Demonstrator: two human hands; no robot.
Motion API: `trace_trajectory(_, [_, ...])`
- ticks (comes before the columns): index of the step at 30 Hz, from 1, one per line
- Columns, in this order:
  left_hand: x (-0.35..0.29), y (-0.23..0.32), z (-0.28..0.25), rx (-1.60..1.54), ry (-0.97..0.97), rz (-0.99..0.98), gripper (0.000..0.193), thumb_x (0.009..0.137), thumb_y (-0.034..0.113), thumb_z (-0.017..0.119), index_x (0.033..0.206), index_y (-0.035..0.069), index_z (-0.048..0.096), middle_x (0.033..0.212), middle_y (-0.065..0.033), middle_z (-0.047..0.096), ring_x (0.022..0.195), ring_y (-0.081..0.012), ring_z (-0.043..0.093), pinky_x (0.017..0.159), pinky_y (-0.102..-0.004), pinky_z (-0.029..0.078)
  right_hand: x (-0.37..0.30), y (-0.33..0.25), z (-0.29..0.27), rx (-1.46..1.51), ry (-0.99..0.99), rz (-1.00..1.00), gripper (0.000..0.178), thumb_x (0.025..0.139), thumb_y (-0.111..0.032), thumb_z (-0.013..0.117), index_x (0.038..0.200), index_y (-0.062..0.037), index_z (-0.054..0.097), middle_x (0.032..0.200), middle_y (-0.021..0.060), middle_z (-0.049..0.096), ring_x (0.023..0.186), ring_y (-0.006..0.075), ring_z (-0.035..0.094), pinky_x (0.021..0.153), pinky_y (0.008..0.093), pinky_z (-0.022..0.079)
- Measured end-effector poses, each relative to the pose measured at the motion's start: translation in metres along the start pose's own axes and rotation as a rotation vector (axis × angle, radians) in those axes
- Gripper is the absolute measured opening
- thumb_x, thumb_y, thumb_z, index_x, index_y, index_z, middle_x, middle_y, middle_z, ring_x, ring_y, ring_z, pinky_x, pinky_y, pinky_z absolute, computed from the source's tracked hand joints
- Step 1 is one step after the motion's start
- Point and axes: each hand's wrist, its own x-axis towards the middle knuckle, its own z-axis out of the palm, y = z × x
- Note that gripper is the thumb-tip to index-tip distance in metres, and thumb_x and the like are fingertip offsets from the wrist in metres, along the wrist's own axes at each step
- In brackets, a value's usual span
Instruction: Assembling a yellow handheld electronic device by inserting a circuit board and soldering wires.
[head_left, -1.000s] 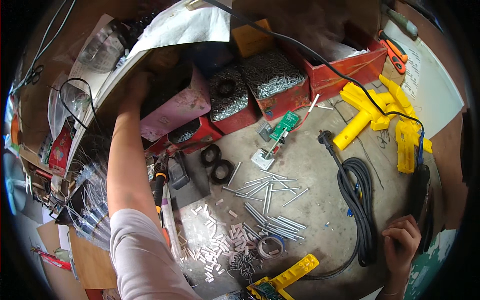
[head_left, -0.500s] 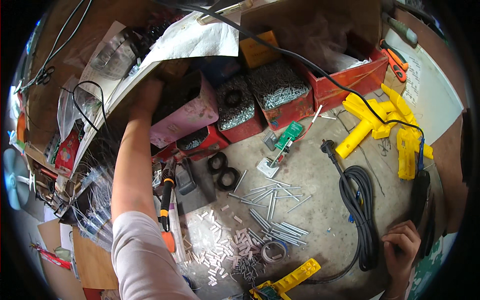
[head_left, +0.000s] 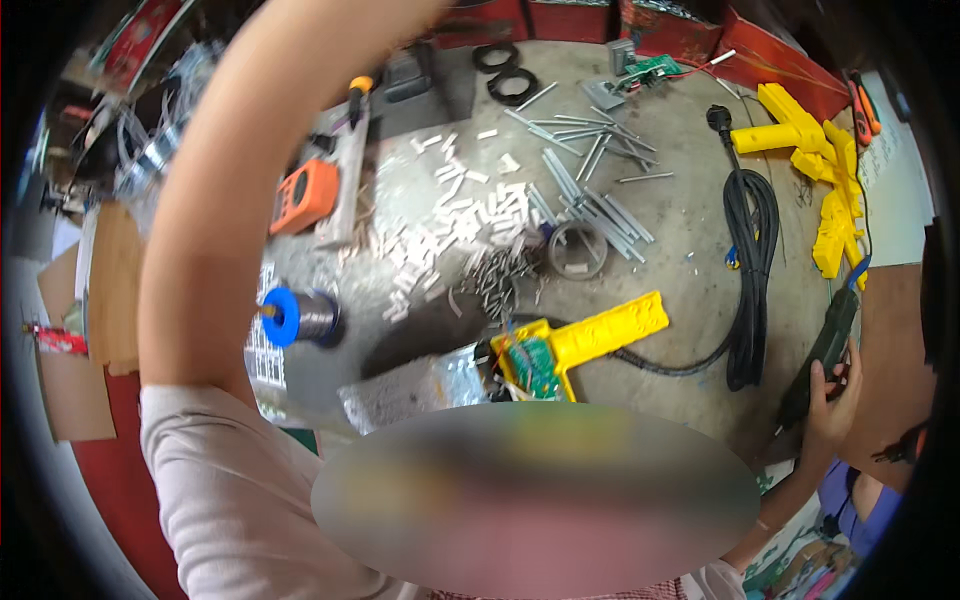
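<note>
My left forearm (head_left: 225, 200) stretches up from the lower left and leaves the picture at the top, so that hand is out of sight. Low on the right side, my right hand (head_left: 840, 390) is closed round a dark corded electric screwdriver (head_left: 828, 345), whose thin metal tip points down and left. A yellow plastic housing half (head_left: 610, 330) lies near the front with a green circuit board (head_left: 533, 367) and wires in it. Beside it is a silvery foil-like pad (head_left: 420, 390). A blurred oval covers the lower middle.
White sleeves (head_left: 460, 220) and dark small parts (head_left: 497, 280) lie heaped mid-table near long metal screws (head_left: 605, 215). A coiled black cable (head_left: 750, 270) and yellow housings (head_left: 830, 160) are on the right. Left are a solder spool (head_left: 300, 317) and an orange meter (head_left: 305, 195). Red bins (head_left: 780, 65) line the back.
The view has tilted down toward me, so the back bins slid up. My right hand, which was empty beside the screwdriver, now grips it. My left hand has left the picture.
</note>
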Motion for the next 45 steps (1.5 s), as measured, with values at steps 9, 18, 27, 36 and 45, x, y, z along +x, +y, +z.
trace_trajectory(9, [-0.278,0.051,0.001,-0.514,-0.518,-0.151,0.009,0.079,0.005,0.065,0.086,0.002,0.070,0.084,-0.0171,0.067,0.077,-0.0346,0.065,0.072,-0.0412,0.052,0.024,0.017,0.013,0.102,-0.171,0.004,0.069,0.085,-0.014,0.068,0.146,-0.0072,0.037,0.085,0.0048,0.048,0.072,0.0120,0.041,0.066,0.0262,0.040])
trace_trajectory(18, [-0.286,0.063,-0.025,-0.691,-0.149,-0.367,0.009,0.084,0.004,0.063,0.091,0.000,0.067,0.087,-0.0154,0.067,0.080,-0.0347,0.066,0.071,-0.0385,0.052,-0.039,-0.039,-0.059,1.485,-0.083,-0.042,0.071,0.086,-0.020,0.063,0.145,0.0036,0.031,0.114,0.0112,0.055,0.101,0.0174,0.054,0.092,0.0289,0.042])
trace_trajectory(27, [-0.325,0.135,0.008,-0.686,0.230,-0.446,0.020,0.082,-0.001,0.058,0.102,0.003,0.057,0.095,-0.0150,0.063,0.087,-0.0348,0.060,0.074,-0.0424,0.046,-0.086,-0.166,-0.019,1.708,-0.249,-0.244,0.053,0.089,-0.028,0.056,0.130,0.0015,0.041,0.089,0.0093,0.051,0.080,0.0185,0.053,0.083,0.0360,0.044])
trace_trajectory(36, [-0.334,0.124,-0.014,-0.731,0.141,-0.219,0.022,0.074,-0.005,0.062,0.094,0.003,0.064,0.092,-0.0130,0.067,0.077,-0.0297,0.064,0.065,-0.0360,0.049,-0.112,-0.171,-0.019,1.791,-0.230,-0.336,0.064,0.091,-0.046,0.043,0.130,0.0042,0.041,0.080,0.0060,0.051,0.069,0.0161,0.051,0.072,0.0338,0.043])
trace_trajectory(45, [-0.311,0.141,-0.063,-0.820,0.099,0.076,0.038,0.064,0.001,0.065,0.102,0.001,0.068,0.091,-0.0094,0.070,0.073,-0.0216,0.066,0.062,-0.0323,0.052,-0.120,-0.193,-0.047,2.028,-0.339,-0.317,0.044,0.086,-0.028,0.057,0.116,-0.0018,0.040,0.076,-0.0009,0.042,0.068,0.0092,0.044,0.075,0.0284,0.038])
